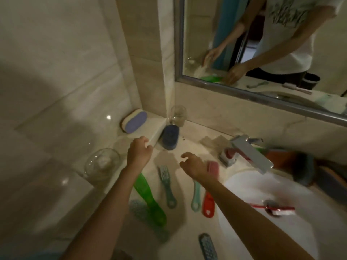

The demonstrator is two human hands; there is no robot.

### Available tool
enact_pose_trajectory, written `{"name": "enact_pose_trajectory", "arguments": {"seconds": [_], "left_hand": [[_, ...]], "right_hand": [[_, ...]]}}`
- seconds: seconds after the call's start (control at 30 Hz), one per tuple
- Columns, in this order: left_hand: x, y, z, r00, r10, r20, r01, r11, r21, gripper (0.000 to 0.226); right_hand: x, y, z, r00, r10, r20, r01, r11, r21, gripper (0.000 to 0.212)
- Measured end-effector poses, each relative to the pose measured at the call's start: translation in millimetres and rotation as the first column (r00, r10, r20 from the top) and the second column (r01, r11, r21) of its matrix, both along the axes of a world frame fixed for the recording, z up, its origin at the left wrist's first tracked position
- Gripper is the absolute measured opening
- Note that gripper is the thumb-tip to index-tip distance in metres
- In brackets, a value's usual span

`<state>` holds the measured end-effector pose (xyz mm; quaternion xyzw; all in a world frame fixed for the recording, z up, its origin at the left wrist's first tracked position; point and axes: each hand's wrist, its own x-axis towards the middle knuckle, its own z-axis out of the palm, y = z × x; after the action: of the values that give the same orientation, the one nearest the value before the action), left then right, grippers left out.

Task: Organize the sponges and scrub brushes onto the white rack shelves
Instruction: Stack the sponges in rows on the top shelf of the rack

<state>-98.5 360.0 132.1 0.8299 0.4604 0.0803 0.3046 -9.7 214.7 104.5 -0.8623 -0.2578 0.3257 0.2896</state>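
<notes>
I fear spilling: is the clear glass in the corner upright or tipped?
Upright: the clear glass stands on its base, mouth upward, behind the dark blue sponge.

Faucet (249, 152), mirror (262, 44), 2 glasses (178, 117).

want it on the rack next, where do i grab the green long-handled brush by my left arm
Grip the green brush by its lower handle, from above. It lies flat, its upper end tucked under the left forearm, and the handle end nearest you is bare.
</notes>
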Motion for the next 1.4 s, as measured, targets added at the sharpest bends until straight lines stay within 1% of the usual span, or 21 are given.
{"name": "enact_pose_trajectory", "arguments": {"seconds": [0.07, 0.13, 0.23, 0.37, 0.47, 0.53, 0.57, 0.6, 0.63, 0.67, 0.73, 0.8, 0.87, 0.9, 0.97, 1.03, 1.13, 1.2, 1.3, 1.33, 1.4], "left_hand": [[13, 30, -3, 1.000, 0.026, 0.003, -0.026, 0.999, 0.048, 0.040], [26, 54, -10, 1.000, 0.026, -0.015, -0.024, 0.992, 0.127, 0.039], [41, 79, -21, 0.999, 0.040, -0.029, -0.032, 0.966, 0.256, 0.038], [51, 100, -36, 0.992, 0.047, -0.114, -0.004, 0.936, 0.351, 0.050], [55, 106, -38, 0.975, 0.110, -0.193, -0.025, 0.918, 0.396, 0.044], [57, 107, -37, 0.963, 0.135, -0.233, -0.023, 0.903, 0.429, 0.040], [58, 107, -38, 0.963, 0.141, -0.228, -0.030, 0.902, 0.430, 0.040], [58, 106, -38, 0.967, 0.146, -0.206, -0.049, 0.909, 0.415, 0.040], [58, 104, -39, 0.973, 0.151, -0.176, -0.072, 0.917, 0.392, 0.041], [58, 102, -39, 0.977, 0.153, -0.149, -0.087, 0.923, 0.375, 0.041], [58, 97, -40, 0.980, 0.151, -0.127, -0.095, 0.925, 0.367, 0.042], [56, 90, -40, 0.981, 0.147, -0.123, -0.092, 0.924, 0.372, 0.044], [55, 84, -37, 0.985, 0.155, -0.079, -0.120, 0.934, 0.337, 0.047], [55, 80, -35, 0.986, 0.161, -0.038, -0.143, 0.943, 0.302, 0.048], [53, 71, -28, 0.984, 0.166, 0.065, -0.176, 0.958, 0.227, 0.052], [50, 61, -17, 0.972, 0.180, 0.148, -0.201, 0.969, 0.145, 0.053], [47, 38, 10, 0.942, 0.214, 0.259, -0.205, 0.977, -0.063, 0.054], [51, 16, 29, 0.921, 0.204, 0.332, -0.152, 0.973, -0.174, 0.048], [62, -31, 50, 0.897, 0.166, 0.410, -0.045, 0.957, -0.288, 0.041], [67, -49, 55, 0.886, 0.147, 0.439, 0.002, 0.947, -0.321, 0.042], [77, -86, 68, 0.845, 0.115, 0.522, 0.104, 0.922, -0.372, 0.044]], "right_hand": [[9, 29, -8, 0.999, -0.002, 0.053, 0.004, 0.999, -0.037, 0.050], [19, 55, -16, 0.996, 0.048, 0.077, -0.041, 0.996, -0.085, 0.057], [34, 85, -27, 0.992, 0.081, 0.097, -0.065, 0.985, -0.161, 0.056], [43, 111, -43, 0.990, 0.056, 0.133, -0.028, 0.978, -0.206, 0.051], [43, 121, -52, 0.990, 0.008, 0.140, 0.014, 0.988, -0.153, 0.046], [42, 126, -55, 0.982, -0.106, 0.157, 0.116, 0.992, -0.056, 0.045], [41, 128, -56, 0.973, -0.198, 0.121, 0.199, 0.980, 0.006, 0.045], [40, 130, -57, 0.950, -0.310, 0.032, 0.308, 0.950, 0.058, 0.044], [40, 132, -57, 0.902, -0.424, -0.083, 0.430, 0.898, 0.095, 0.045], [41, 133, -57, 0.835, -0.518, -0.186, 0.542, 0.833, 0.114, 0.048], [43, 135, -56, 0.722, -0.618, -0.311, 0.673, 0.731, 0.109, 0.060], [46, 135, -57, 0.673, -0.627, -0.393, 0.707, 0.702, 0.090, 0.070], [47, 134, -57, 0.672, -0.592, -0.444, 0.685, 0.726, 0.069, 0.066], [46, 133, -56, 0.675, -0.575, -0.463, 0.669, 0.741, 0.056, 0.062], [44, 130, -49, 0.677, -0.565, -0.472, 0.666, 0.742, 0.067, 0.054], [44, 123, -38, 0.692, -0.556, -0.460, 0.672, 0.729, 0.129, 0.052], [45, 99, -11, 0.748, -0.524, -0.407, 0.646, 0.713, 0.271, 0.046], [48, 74, 9, 0.760, -0.493, -0.422, 0.641, 0.677, 0.362, 0.039], [45, 26, 46, 0.761, -0.412, -0.502, 0.637, 0.624, 0.453, 0.034], [44, 8, 57, 0.765, -0.382, -0.518, 0.628, 0.621, 0.469, 0.035], [42, -33, 82, 0.760, -0.329, -0.561, 0.628, 0.596, 0.501, 0.046]]}}
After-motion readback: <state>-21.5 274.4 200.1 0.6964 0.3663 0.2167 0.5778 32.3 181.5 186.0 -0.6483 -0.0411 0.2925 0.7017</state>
